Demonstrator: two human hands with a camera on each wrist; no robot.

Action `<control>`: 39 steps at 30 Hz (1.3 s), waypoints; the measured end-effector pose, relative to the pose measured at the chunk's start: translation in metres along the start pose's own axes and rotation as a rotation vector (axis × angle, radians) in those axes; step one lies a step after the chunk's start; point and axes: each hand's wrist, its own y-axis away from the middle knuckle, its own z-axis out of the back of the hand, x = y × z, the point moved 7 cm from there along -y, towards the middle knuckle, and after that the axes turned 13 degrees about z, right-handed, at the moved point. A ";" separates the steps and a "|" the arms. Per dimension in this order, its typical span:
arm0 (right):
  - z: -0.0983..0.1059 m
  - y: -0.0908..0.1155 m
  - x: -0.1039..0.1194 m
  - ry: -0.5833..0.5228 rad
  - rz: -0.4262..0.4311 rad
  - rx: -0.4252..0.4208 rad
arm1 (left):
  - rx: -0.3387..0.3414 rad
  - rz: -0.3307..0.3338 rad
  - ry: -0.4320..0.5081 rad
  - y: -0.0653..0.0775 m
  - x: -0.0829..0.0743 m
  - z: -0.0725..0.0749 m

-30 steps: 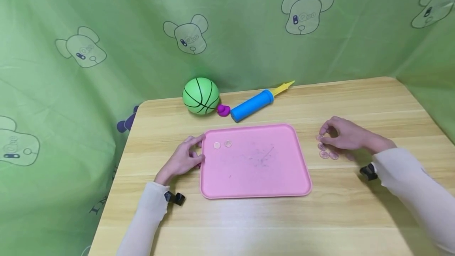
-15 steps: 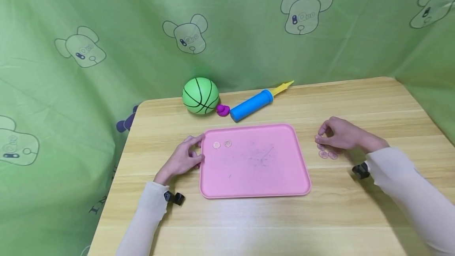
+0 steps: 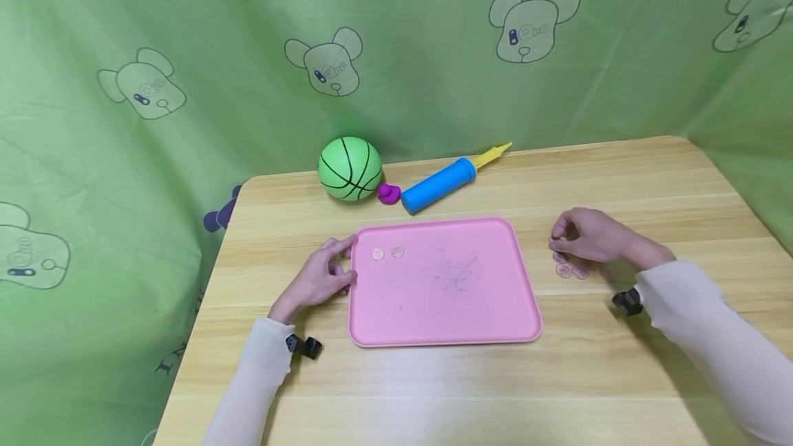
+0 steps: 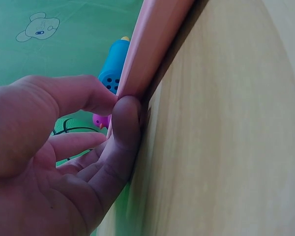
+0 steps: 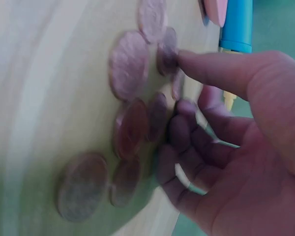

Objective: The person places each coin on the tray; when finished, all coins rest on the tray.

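Note:
My left hand (image 3: pixel 314 275) grips the left rim of a pink tray (image 3: pixel 471 315), thumb and fingers on either side of its wall in the left wrist view. Two coins, a left coin (image 3: pixel 378 254) and a right coin (image 3: pixel 397 251), lie in the tray's far left corner. Right of the tray, my right hand (image 3: pixel 591 234) is low over a cluster of coins (image 3: pixel 563 270) on the table. In the right wrist view, its thumb touches one coin (image 5: pixel 167 51), and a farther coin (image 5: pixel 177 83) shows between thumb and curled fingertips, partly hidden.
Behind the tray are a green ball (image 3: pixel 350 168), a small purple rubber duck (image 3: pixel 389 193) and a blue hand pump (image 3: pixel 438 185) with a yellow nozzle. A green printed curtain (image 3: pixel 421 74) hangs behind the wooden table (image 3: pixel 434 398).
My right hand has shifted slightly left, its fingertips staying at the far end of the coin cluster. The left hand, the tray and the two coins in it have kept their places.

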 end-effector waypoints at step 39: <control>-0.021 -0.033 0.053 -0.268 0.005 -0.234 | 0.004 -0.008 0.011 0.000 0.000 0.000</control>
